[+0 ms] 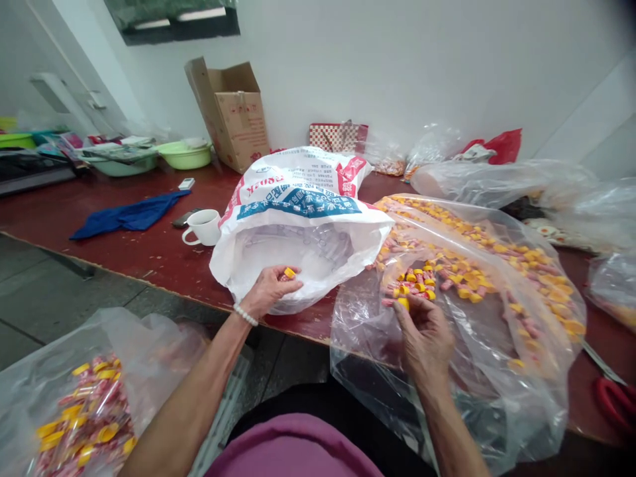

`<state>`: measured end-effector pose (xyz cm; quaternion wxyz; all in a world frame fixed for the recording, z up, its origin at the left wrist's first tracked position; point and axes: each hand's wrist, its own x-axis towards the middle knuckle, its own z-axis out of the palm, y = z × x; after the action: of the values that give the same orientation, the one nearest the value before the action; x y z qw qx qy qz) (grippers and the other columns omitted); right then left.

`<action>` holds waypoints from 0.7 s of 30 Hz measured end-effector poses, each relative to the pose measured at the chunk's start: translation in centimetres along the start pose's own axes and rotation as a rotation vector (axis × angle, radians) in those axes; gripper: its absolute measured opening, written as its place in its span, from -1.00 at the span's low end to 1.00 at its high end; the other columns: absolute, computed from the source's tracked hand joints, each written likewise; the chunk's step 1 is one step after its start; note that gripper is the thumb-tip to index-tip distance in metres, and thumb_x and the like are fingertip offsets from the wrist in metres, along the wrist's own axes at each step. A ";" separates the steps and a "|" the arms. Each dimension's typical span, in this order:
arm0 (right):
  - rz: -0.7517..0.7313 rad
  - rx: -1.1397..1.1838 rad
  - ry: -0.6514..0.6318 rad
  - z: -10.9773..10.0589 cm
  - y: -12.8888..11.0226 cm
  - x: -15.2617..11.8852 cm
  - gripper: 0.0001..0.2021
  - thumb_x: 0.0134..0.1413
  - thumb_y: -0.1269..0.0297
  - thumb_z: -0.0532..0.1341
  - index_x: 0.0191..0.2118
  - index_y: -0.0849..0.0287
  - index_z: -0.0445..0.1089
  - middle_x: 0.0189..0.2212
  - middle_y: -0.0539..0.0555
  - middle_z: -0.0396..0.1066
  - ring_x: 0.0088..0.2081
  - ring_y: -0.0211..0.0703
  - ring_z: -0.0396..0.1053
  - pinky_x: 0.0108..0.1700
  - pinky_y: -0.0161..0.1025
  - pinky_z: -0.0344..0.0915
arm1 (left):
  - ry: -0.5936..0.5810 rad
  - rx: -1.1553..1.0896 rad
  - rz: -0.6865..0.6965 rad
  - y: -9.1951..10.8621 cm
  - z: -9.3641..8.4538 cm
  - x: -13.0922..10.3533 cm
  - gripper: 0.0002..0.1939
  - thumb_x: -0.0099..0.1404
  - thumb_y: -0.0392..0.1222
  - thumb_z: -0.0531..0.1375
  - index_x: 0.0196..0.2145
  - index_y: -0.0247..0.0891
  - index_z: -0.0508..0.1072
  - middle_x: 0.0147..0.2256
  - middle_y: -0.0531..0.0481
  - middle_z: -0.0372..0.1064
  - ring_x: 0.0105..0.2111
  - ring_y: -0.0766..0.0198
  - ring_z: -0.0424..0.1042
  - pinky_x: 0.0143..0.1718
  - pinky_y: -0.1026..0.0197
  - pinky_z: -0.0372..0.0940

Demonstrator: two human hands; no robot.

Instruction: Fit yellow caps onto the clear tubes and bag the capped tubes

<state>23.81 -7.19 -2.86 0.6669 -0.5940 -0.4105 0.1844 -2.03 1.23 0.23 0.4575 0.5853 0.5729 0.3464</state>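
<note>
My left hand (272, 289), with a beaded bracelet at the wrist, pinches a small yellow-capped piece (289, 273) in front of the mouth of a white printed sack (303, 189). Clear plastic shows inside the sack. At the mouth of a large clear bag (497, 218), my right hand (426, 331) holds a pink piece with a yellow cap (403, 303) between thumb and fingers. Many more pink pieces with yellow caps (472, 278) lie in that bag, some loose just beyond my right fingertips.
A white mug (203, 227) and blue cloth (130, 216) lie left of the sack, with an open carton (242, 126) behind. Red-handled scissors (613, 397) are at the right. Another clear bag of capped pieces (84, 411) is at the lower left.
</note>
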 end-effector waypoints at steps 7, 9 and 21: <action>-0.047 0.032 -0.404 3.1 -4.7 -3.0 -0.78 0.04 0.14 0.24 -0.25 0.15 0.32 -0.28 0.05 0.44 -0.35 -0.25 0.36 -0.29 -0.27 0.29 | -0.385 -0.239 0.103 1.4 4.2 -6.7 -0.69 0.08 -0.14 0.28 -0.21 -0.33 0.49 -0.41 0.02 0.33 -0.43 0.36 0.24 -0.39 0.35 0.15; -0.081 -0.045 -0.477 2.8 -4.7 -3.3 -0.81 0.07 0.15 0.22 -0.26 0.14 0.32 -0.29 0.05 0.44 -0.35 -0.24 0.35 -0.29 -0.26 0.28 | -0.425 -0.254 0.112 1.5 4.5 -7.2 -0.70 0.11 -0.12 0.26 -0.21 -0.33 0.47 -0.43 0.03 0.31 -0.45 0.37 0.22 -0.41 0.35 0.13; -0.528 -0.338 -0.619 2.9 -3.6 -5.3 -0.38 -0.35 0.25 0.40 -0.10 0.15 0.15 -0.15 0.16 0.30 -0.13 0.02 0.29 -0.11 -0.05 0.27 | -0.485 -0.645 -0.137 1.2 5.8 -7.9 -0.74 0.07 -0.14 0.32 -0.33 -0.37 0.46 -0.42 -0.03 0.35 -0.49 0.38 0.28 -0.47 0.35 0.14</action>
<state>17.61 -10.05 -1.36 0.4302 -0.4860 -0.7531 0.1073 2.95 -7.29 0.31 0.7614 0.4369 0.3481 0.3288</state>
